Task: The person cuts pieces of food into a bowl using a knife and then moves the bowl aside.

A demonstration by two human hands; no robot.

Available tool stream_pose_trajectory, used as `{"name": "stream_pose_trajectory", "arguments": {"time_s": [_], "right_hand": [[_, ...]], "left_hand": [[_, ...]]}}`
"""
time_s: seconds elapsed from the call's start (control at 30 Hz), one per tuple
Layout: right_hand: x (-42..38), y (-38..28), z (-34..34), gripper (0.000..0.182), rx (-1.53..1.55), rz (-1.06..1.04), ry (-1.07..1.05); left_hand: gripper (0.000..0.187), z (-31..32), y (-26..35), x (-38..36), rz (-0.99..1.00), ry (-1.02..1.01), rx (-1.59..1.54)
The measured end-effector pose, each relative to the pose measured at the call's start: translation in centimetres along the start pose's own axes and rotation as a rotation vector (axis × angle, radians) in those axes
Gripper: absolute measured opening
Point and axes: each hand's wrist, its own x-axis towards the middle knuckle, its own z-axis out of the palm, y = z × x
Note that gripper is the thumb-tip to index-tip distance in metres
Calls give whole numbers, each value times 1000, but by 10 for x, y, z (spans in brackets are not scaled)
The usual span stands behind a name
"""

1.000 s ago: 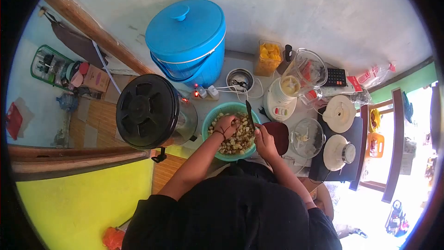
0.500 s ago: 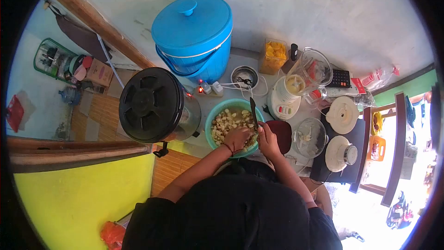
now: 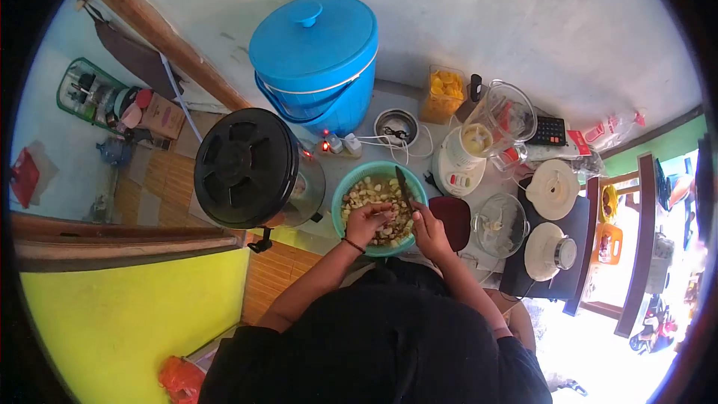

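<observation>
A green basin (image 3: 342,188) holds many pale, cut chunks of food (image 3: 376,191). My right hand (image 3: 428,230) is closed on the handle of a dark-bladed knife (image 3: 404,185), whose blade points up and away over the right part of the basin. My left hand (image 3: 368,224) is over the near left part of the basin with its fingers curled together; what they hold, if anything, is too small to name. The two hands are apart.
Behind the basin stand a blue lidded bucket (image 3: 314,52), a power strip (image 3: 340,147) and a metal bowl (image 3: 396,127). A black-lidded container (image 3: 247,168) is at the left. Rightward are a blender base (image 3: 458,168), a glass bowl (image 3: 501,224) and a dark red board (image 3: 451,221).
My left hand has moved left, away from the knife. The knife and my right hand have shifted slightly, and the blade now leans further left.
</observation>
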Motion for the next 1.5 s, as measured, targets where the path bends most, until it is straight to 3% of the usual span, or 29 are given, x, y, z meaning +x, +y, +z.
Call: {"name": "stream_pose_trajectory", "arguments": {"time_s": [0.13,0.3,0.43,0.7,0.83,0.93,1.03,1.13,1.23,1.33,1.43,1.5], "right_hand": [[-3,-15,4,40,-20,-108,-105],[-3,-16,9,41,-90,-195,-103],[-8,-20,6,39,-183,-152,-137],[-4,-8,20,29,-435,-51,-132],[-2,1,24,28,-358,-62,-86],[-2,6,21,33,-275,-65,-35],[-1,2,12,38,-138,-78,50],[1,8,10,42,-64,-124,184],[4,16,5,44,-58,-50,241],[5,21,2,45,-46,-15,255],[5,21,2,45,-36,-44,292],[4,18,1,43,-5,-28,286]], "left_hand": [[27,7,3,-13,-98,37,-177],[23,11,-7,-20,-25,83,-101],[21,20,5,-27,-35,162,7],[20,29,6,-36,-182,139,-150],[22,25,-3,-35,-209,92,-93],[19,14,0,-30,-95,122,424],[20,1,-15,-19,326,216,868],[24,-3,-19,-6,509,90,949],[27,5,-19,9,358,-9,1007],[35,17,-20,37,415,-85,1043],[56,27,-25,57,466,-144,1145],[63,29,-34,49,515,-103,1305]]}}
